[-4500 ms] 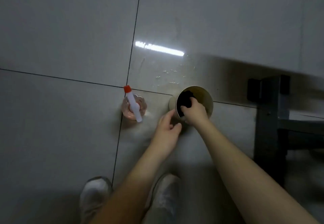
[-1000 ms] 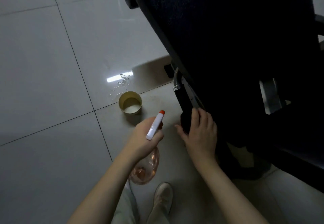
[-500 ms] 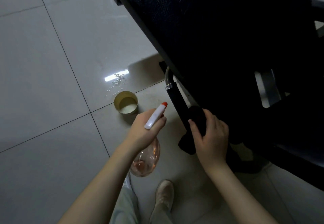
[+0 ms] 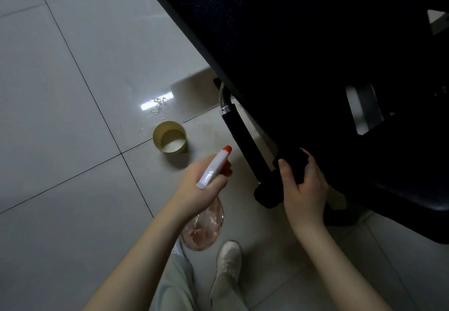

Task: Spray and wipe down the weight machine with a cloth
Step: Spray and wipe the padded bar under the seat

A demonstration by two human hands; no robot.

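Note:
My left hand [image 4: 202,185] grips a spray bottle [image 4: 205,223] with a clear pinkish body, a white head and an orange nozzle that points up and right toward the machine. My right hand [image 4: 302,189] holds a dark cloth [image 4: 292,162] wrapped over the lower end of a black padded handle bar [image 4: 245,145]. That bar slants down from a chrome tube under the big black padded seat [image 4: 279,43] of the weight machine. The cloth blends with the dark bar, so its edges are hard to tell.
A small round cup [image 4: 170,136] with pale liquid stands on the grey tiled floor left of the bar. Water droplets [image 4: 156,106] lie on the tile behind it. My white shoe [image 4: 228,259] is below. The machine's dark frame [image 4: 364,203] fills the right side.
Since 4.5 s ago the cloth left the cup and the bottle left the floor. In the last second my right hand slid the cloth down and right along the handle bar.

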